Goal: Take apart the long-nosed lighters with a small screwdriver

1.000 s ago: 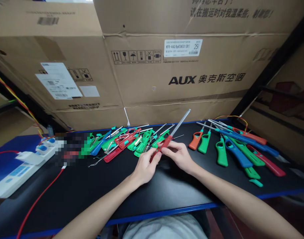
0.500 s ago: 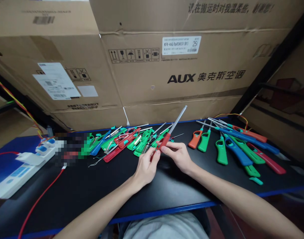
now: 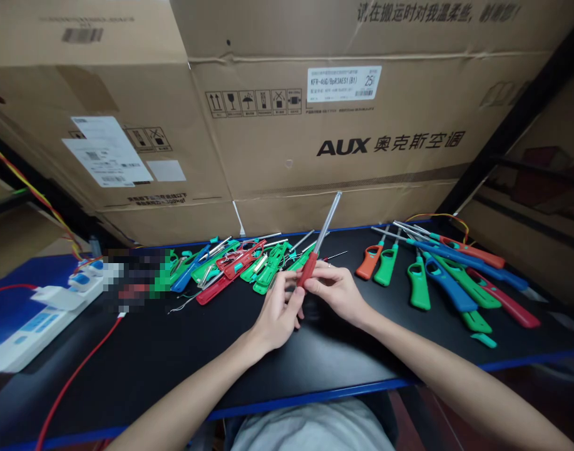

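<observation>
A red long-nosed gas lighter (image 3: 308,269) is held up over the middle of the table, its metal tube pointing up and slightly right. Around its lower body close the fingers of my left hand (image 3: 278,311). My right hand (image 3: 337,293) pinches the same red body from the right, thumb in front. Much of the handle is hidden by the fingers. Behind my left hand lies a pile of opened lighter parts, with green shells (image 3: 270,266), a red shell (image 3: 216,290), metal tubes and thin wires. Right of my hands lie whole-looking lighters, among them an orange one (image 3: 369,263) and a green one (image 3: 386,266).
A large cardboard box (image 3: 268,144) stands along the back of the black table (image 3: 211,363). At left are a white power strip (image 3: 52,326) and a red cable (image 3: 75,376). More lighters, including a blue one (image 3: 451,291), and a small green piece (image 3: 484,340) lie at right.
The lighter has turned more upright, its tip shifting left and a little up. My right fingers have moved slightly along its body, and the fingers of my left hand have spread a little.
</observation>
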A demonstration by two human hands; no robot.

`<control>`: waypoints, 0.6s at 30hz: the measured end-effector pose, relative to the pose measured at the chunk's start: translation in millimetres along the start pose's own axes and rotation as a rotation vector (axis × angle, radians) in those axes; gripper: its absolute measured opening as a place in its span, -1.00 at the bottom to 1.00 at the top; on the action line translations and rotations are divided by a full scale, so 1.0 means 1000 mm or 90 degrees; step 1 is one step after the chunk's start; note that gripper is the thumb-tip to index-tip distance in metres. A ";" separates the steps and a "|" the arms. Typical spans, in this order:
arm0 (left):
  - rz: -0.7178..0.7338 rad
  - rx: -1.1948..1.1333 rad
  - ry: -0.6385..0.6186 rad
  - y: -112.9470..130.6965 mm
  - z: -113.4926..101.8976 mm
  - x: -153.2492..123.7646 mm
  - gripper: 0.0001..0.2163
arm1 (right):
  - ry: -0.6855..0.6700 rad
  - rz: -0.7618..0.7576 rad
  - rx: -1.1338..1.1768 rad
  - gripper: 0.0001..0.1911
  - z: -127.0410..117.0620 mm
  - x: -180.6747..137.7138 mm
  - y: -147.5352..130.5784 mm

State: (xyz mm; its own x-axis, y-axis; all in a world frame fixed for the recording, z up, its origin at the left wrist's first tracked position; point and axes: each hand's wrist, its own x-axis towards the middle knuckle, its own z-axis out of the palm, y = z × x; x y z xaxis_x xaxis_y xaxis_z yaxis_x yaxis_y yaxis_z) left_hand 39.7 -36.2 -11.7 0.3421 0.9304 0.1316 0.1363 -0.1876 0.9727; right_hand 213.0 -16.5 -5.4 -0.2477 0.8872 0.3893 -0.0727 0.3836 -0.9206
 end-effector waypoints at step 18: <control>0.054 0.083 -0.035 -0.010 -0.007 0.005 -0.56 | 0.141 0.066 0.078 -0.67 0.008 -0.004 -0.002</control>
State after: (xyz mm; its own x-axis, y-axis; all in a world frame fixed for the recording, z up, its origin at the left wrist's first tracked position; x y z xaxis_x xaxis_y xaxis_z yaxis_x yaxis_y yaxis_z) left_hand 33.8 -27.8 -19.6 0.4072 0.8917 0.1976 0.2227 -0.3068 0.9254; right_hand 206.0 -23.0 -5.3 -0.0431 0.9596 0.2779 -0.1774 0.2664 -0.9474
